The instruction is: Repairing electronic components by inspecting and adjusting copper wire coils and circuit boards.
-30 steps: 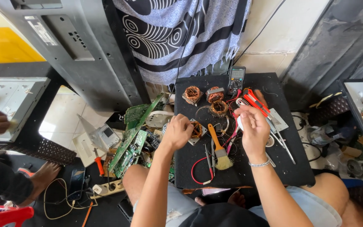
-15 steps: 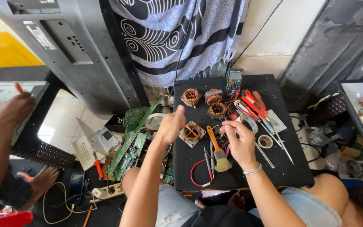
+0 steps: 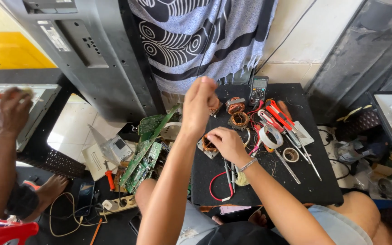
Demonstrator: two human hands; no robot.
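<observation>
Right hand [image 3: 223, 143] clamps stator [image 3: 208, 146] on board [image 3: 296, 190]. Left hand [image 3: 199, 102] is raised at 12 o'clock, fingers curled, contents unclear. 2 more stators [image 3: 237, 112] untouched at 1 o'clock.

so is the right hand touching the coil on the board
Touching. The head view shows the right hand resting on the copper coil, fingers over its edge with no gap; the left hand is raised above, apart from it.

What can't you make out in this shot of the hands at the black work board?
- Head view: whether the raised left hand holds anything; it is blurred and turned away.
- Motor coil: mostly covered by the right hand.
- Meter screen: too small to tell.
- Brush: handle hidden under the right wrist.
- Another person's hand at left: tool blurred.
</observation>
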